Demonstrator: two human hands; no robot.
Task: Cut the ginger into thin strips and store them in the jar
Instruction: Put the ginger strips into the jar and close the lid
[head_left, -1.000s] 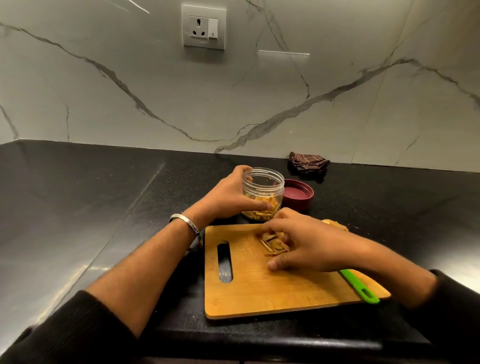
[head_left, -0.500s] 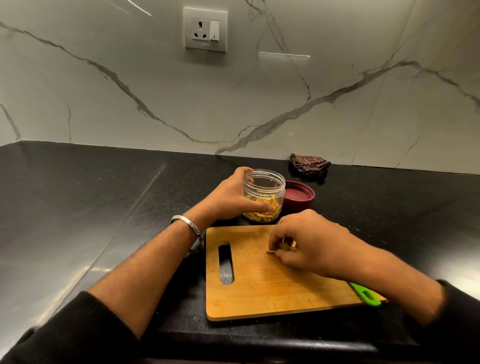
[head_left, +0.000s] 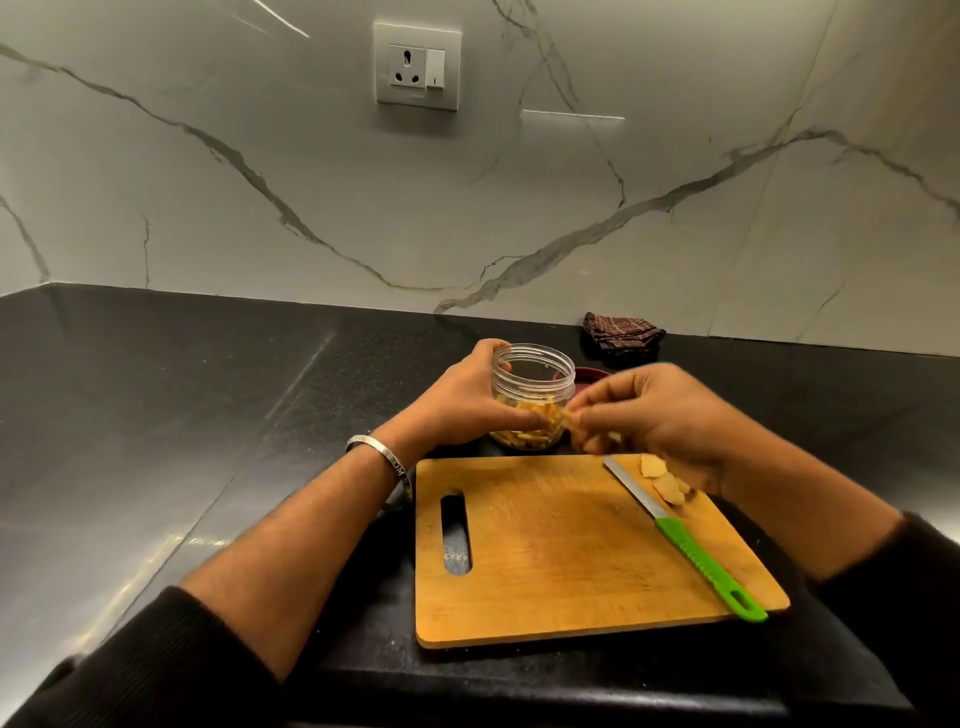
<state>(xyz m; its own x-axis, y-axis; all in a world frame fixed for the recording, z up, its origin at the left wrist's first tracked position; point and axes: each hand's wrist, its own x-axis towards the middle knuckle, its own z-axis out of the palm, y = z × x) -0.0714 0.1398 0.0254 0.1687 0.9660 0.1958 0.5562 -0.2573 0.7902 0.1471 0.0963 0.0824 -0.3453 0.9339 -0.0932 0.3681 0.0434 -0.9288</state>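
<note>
A clear plastic jar (head_left: 530, 376) stands on the black counter just behind the wooden cutting board (head_left: 561, 561), with ginger strips lying in its bottom. My left hand (head_left: 462, 402) grips the jar from the left side. My right hand (head_left: 649, 415) is raised beside the jar's right wall, its fingertips pinching a small bunch of ginger strips (head_left: 579, 428). Uncut ginger pieces (head_left: 665, 480) lie at the board's far right, partly hidden under my right hand. A green-handled knife (head_left: 691, 551) lies diagonally on the board's right side.
The jar's maroon lid (head_left: 589, 375) lies behind the jar, mostly hidden by my right hand. A folded dark cloth (head_left: 621, 335) sits by the marble wall. A wall socket (head_left: 418, 65) is above. The black counter (head_left: 182, 415) spreads to the left.
My right hand gathered ginger strips off the board and lifted them up toward the jar, uncovering the knife and ginger pieces. My left hand stayed on the jar.
</note>
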